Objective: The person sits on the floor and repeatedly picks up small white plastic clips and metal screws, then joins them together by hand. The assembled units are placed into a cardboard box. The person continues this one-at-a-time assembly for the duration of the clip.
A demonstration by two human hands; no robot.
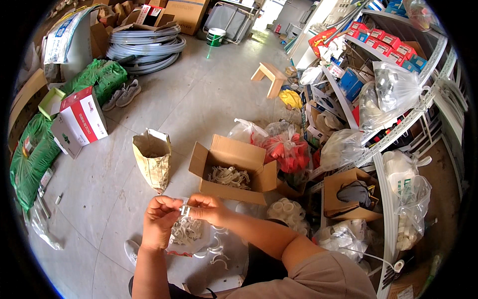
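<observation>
A small white plastic pipe-clip piece point(185, 210) is between the fingertips of my two hands. My right hand point(208, 208) pinches it from the right. My left hand point(160, 219) is closed, with thumb and finger pressed together at its left side; the fingers hide part of the piece. Just below lies an opened clear plastic bag point(200, 242) full of small white plastic pieces point(185, 230). Loose curved white clips point(219, 258) are scattered to its right. Beyond my hands stands an open cardboard box point(234, 191), partly filled with white curved clips point(229, 176).
An open paper sack point(155, 169) stands left of the box. Bags of red pieces point(286, 152) and white fittings point(289, 213) crowd the right, beside metal shelving point(388, 214). A wooden stool point(270, 77), coiled pipe point(144, 49) and green sacks point(32, 154) lie farther off.
</observation>
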